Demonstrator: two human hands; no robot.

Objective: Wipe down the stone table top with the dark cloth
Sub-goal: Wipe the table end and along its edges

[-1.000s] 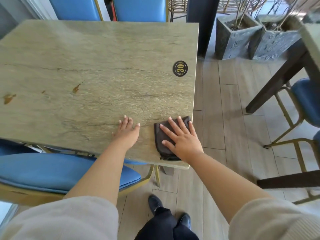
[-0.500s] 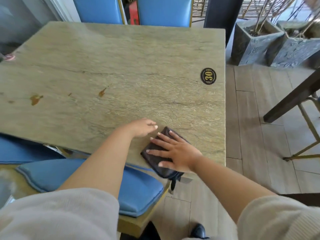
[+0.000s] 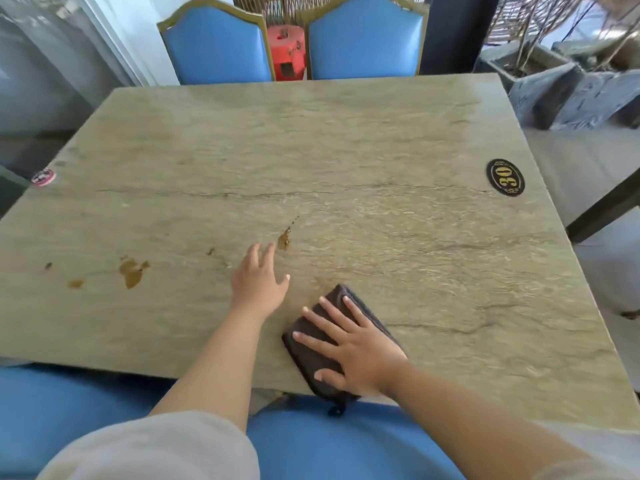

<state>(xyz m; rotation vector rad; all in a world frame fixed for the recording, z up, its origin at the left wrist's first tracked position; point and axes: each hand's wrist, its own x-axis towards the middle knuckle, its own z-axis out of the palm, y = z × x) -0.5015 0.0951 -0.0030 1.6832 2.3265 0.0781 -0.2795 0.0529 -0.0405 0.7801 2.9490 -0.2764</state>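
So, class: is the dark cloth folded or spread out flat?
Folded: the dark cloth forms a thick compact pad under the right hand, with rounded doubled edges.

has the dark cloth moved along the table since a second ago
Yes. The dark folded cloth under the right hand has slid left along the near edge, away from the black oval number plaque and its corner.

Stone table top (image 3: 346, 161): greenish-beige, dark veining, level, rectangular. Brown stains (image 3: 132, 270) on left part; a smaller one (image 3: 284, 240) near centre. Dark cloth (image 3: 311, 344): brown-black, folded into a flat pad, lying at the near edge, one corner with a small loop hanging over it.
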